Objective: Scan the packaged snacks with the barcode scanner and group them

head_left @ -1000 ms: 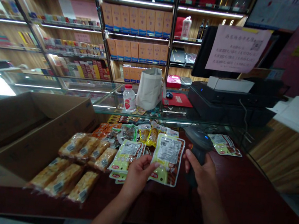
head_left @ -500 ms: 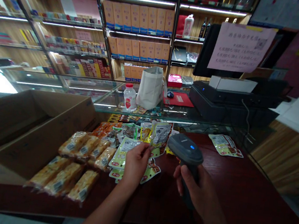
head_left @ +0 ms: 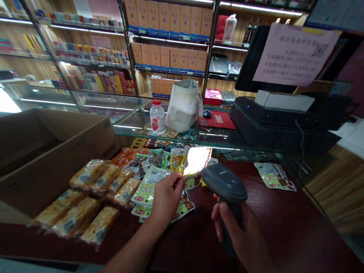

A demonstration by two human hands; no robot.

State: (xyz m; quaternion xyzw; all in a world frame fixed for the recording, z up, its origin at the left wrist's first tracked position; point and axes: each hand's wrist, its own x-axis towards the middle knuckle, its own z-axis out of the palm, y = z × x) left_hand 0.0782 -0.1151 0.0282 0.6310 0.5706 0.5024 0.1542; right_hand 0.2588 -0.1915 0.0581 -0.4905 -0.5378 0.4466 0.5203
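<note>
My left hand (head_left: 167,196) pinches the lower corner of a snack packet (head_left: 198,161), held up with its face washed out by bright light. Wrapped around the handle of a grey barcode scanner (head_left: 225,184) is my right hand (head_left: 235,225); the scanner head points at that packet from close by on its right. Green and white snack packets (head_left: 149,185) lie overlapping beneath and beside my left hand. Further left sit several clear-wrapped pastries (head_left: 74,216) in two rows. Behind them are orange packets (head_left: 128,156) and other small bags.
An open cardboard box (head_left: 56,161) stands at the left. More packets (head_left: 273,175) lie at the right of the dark red table (head_left: 289,238). On the glass counter are a red-capped bottle (head_left: 157,118), a white bag (head_left: 182,105) and a black monitor (head_left: 249,60) with a paper sign.
Bright light from the scanner now covers the raised packet, and the blue light on the scanner's top has gone out. Both hands stay almost where they were.
</note>
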